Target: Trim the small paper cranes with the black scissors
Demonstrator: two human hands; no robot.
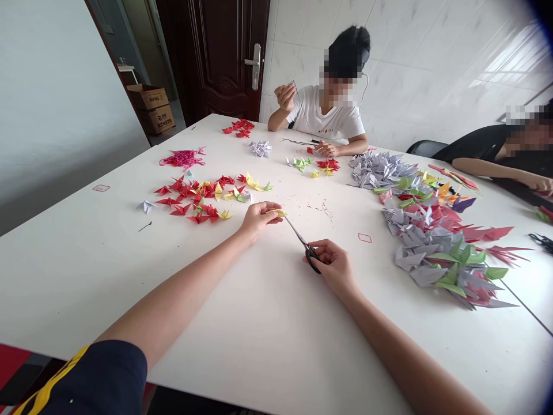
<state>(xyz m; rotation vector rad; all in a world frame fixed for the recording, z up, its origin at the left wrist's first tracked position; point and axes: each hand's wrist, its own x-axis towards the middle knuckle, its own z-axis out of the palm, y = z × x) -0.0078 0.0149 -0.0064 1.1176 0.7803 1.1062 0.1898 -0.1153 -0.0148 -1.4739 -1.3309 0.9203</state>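
Observation:
Between the thumb and fingers of my left hand point(260, 220) is a small yellow folded-paper crane point(280, 213), mostly hidden by the fingertips. My right hand point(334, 264) grips the black handles of a pair of scissors point(297, 233). The scissor tips point up and left and meet the yellow paper; whether they touch or cut it I cannot tell. Left of my left hand lies a loose group of small red, yellow and green paper cranes point(196, 199). Tiny red scraps point(325, 208) are scattered on the table beyond the scissors.
A large heap of grey, red and green paper cranes point(425, 230) covers the table's right side. Pink cord point(184, 158) lies at the left. Across the white table point(207, 294), a person in a white shirt point(322, 109) holds up a thread; another person's arm point(496, 170) rests at far right.

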